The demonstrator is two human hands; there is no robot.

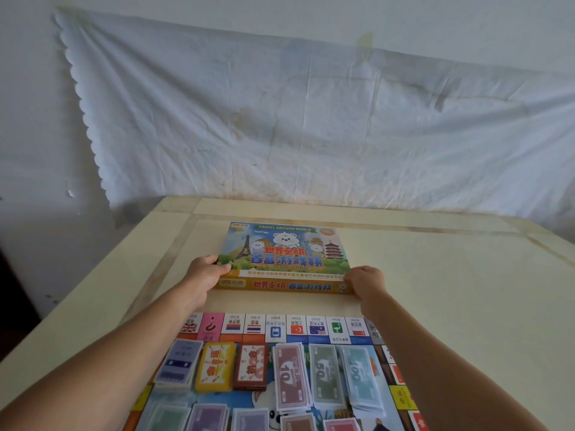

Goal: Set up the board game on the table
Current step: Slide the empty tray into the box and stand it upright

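Holding the game box (284, 253) by its two near corners, at 12 o'clock from the board (280, 329).

- Left hand (205, 276): fingers curled round the box's left corner, thumb on the lid.
- Right hand (365, 283): fingers curled over the right corner; thumb hidden.
- Box: lid on, lying flat on the table (451, 290).
- Board: unfolded, flat, nearest the person.
- On the board, left to right: blue cards (179, 363), yellow cards (216, 365), red cards (251, 365), then notes marked 10 (289, 377), 50 (326, 376) and 100 (359, 376).
- More stacks at 6 o'clock, cut off by the frame.
- Progress, as judged: board, cards and money are laid out. The box likely only needs setting aside. No pawns or dice are visible.
- Surroundings: a wrinkled white cloth (311, 119) on the wall at 12 o'clock.
- Obstruction: both hands reach across the loose stacks, which a careless pull-back could scatter.
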